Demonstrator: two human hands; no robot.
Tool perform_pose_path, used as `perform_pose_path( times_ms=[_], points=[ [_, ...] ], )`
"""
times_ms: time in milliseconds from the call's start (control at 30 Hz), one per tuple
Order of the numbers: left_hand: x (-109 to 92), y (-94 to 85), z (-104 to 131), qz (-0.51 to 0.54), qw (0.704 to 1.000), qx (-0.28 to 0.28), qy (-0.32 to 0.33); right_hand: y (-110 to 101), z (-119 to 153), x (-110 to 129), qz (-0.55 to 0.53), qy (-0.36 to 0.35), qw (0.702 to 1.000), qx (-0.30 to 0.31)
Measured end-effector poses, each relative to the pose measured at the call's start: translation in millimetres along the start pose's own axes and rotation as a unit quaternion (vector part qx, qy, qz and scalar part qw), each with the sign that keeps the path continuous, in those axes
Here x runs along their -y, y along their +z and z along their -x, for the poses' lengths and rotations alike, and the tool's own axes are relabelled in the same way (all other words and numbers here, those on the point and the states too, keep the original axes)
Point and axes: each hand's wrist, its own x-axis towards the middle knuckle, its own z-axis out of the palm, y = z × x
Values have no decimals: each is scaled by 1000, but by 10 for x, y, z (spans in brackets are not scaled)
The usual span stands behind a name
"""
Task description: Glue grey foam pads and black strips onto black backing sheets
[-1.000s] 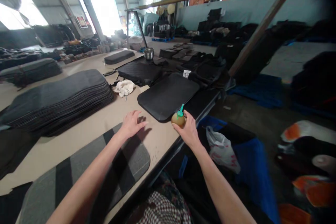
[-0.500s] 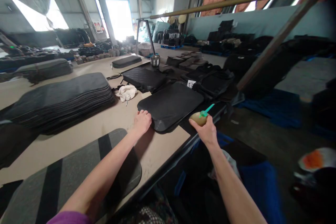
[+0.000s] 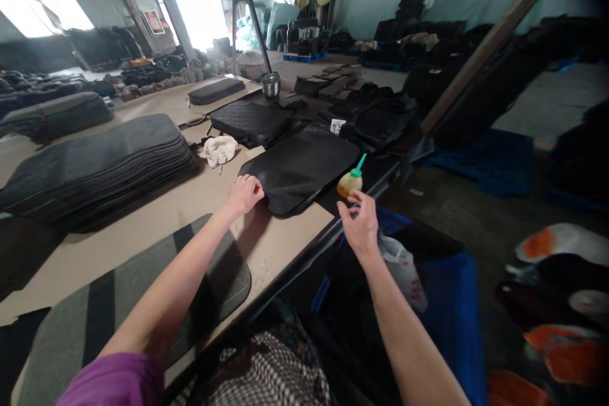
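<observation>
A black padded panel (image 3: 307, 165) with rounded corners lies on the table in front of me. My left hand (image 3: 245, 194) is at its near-left edge, fingers curled and closed on the rim. By the table's right edge stands a small squeeze bottle (image 3: 347, 186) with a green nozzle and amber liquid low inside. My right hand (image 3: 361, 222) is just below the bottle, thumb and fingers apart, nothing between them. Nearer to me, a grey panel (image 3: 147, 285) with dark stripes lies partly under my left forearm.
A tall stack of dark panels (image 3: 104, 165) stands on the left. A crumpled white cloth (image 3: 219, 151), a metal bowl (image 3: 271, 85) and black bags (image 3: 368, 115) lie farther back. Below the table's right edge are a blue crate (image 3: 450, 311) and a plastic bag (image 3: 404, 269).
My right hand has let go of the squeeze bottle, which now stands on the table edge, and has drawn back towards me. My left hand remains at the black panel's edge. The view has tilted down.
</observation>
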Motion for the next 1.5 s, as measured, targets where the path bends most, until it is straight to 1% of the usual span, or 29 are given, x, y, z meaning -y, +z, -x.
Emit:
perform_pose_path(
  times_ms=[33, 67, 100, 133, 200, 267, 300, 333, 400, 433, 500, 567, 633, 667, 733, 767, 800, 833, 933, 967, 1033, 1100, 1167, 1233, 1267, 1333, 1367, 1433, 1500],
  points=[
    [11, -63, 42, 12, 1000, -2, 4, 21, 111, 153, -75, 49, 995, 42],
    [21, -123, 95, 27, 1000, -4, 9, 54, 212, 315, -151, 107, 978, 94],
    [30, -180, 158, 47, 999, -8, 15, 97, 302, 481, -223, 167, 949, 149],
    [38, -231, 231, 69, 997, -11, 21, 148, 381, 642, -287, 223, 909, 203],
    [52, -317, 401, 110, 993, -15, 29, 263, 510, 928, -394, 322, 812, 286],
    [67, -374, 598, 138, 990, -15, 35, 385, 609, 1136, -465, 390, 725, 325],
    [75, -390, 704, 151, 988, -12, 41, 446, 649, 1207, -489, 415, 697, 321],
    [83, -397, 815, 166, 985, -11, 45, 503, 682, 1260, -508, 436, 678, 303],
    [93, -382, 1052, 208, 977, -23, 40, 601, 733, 1324, -532, 466, 661, 252],
    [91, -363, 1175, 236, 971, -41, 22, 636, 754, 1347, -541, 473, 657, 228],
    [64, -309, 1417, 312, 944, -87, -55, 671, 795, 1399, -556, 475, 650, 204],
    [4, -258, 1628, 412, 890, -113, -158, 662, 846, 1477, -578, 470, 637, 197],
    [-76, -234, 1777, 537, 805, -88, -235, 629, 919, 1586, -601, 457, 625, 201],
    [-116, -237, 1823, 600, 757, -57, -253, 611, 968, 1647, -605, 448, 625, 208],
    [-183, -265, 1868, 699, 666, 15, -261, 582, 1100, 1765, -591, 429, 643, 231],
    [-204, -287, 1874, 728, 634, 36, -258, 573, 1182, 1814, -576, 420, 656, 247],
    [-214, -309, 1877, 744, 616, 37, -257, 567, 1272, 1851, -562, 411, 668, 262],
    [-212, -332, 1882, 749, 609, 17, -260, 563, 1366, 1872, -549, 399, 679, 280],
    [-116, -404, 1945, 731, 611, -72, -294, 554, 1607, 1825, -517, 334, 705, 352],
    [-54, -437, 1989, 722, 614, -84, -307, 549, 1651, 1774, -503, 311, 713, 377],
    [111, -530, 2109, 703, 630, -75, -322, 527, 1655, 1627, -476, 289, 729, 399],
    [310, -655, 2257, 675, 663, -62, -318, 484, 1550, 1435, -476, 316, 737, 362],
    [519, -788, 2415, 643, 696, -59, -313, 412, 1369, 1221, -495, 360, 736, 288],
    [708, -900, 2572, 622, 711, -57, -322, 318, 1170, 1016, -486, 378, 753, 233],
    [789, -942, 2646, 617, 711, -53, -332, 266, 1079, 928, -460, 375, 772, 229],
    [916, -997, 2781, 613, 703, -41, -358, 165, 938, 802, -396, 355, 807, 258],
    [962, -1011, 2839, 611, 700, -35, -368, 122, 890, 767, -367, 344, 816, 286],
    [1023, -1021, 2932, 608, 697, -25, -379, 60, 833, 750, -337, 332, 813, 341],
    [1062, -1018, 2991, 605, 697, -14, -385, 43, 806, 790, -336, 339, 797, 371]
  ],
)
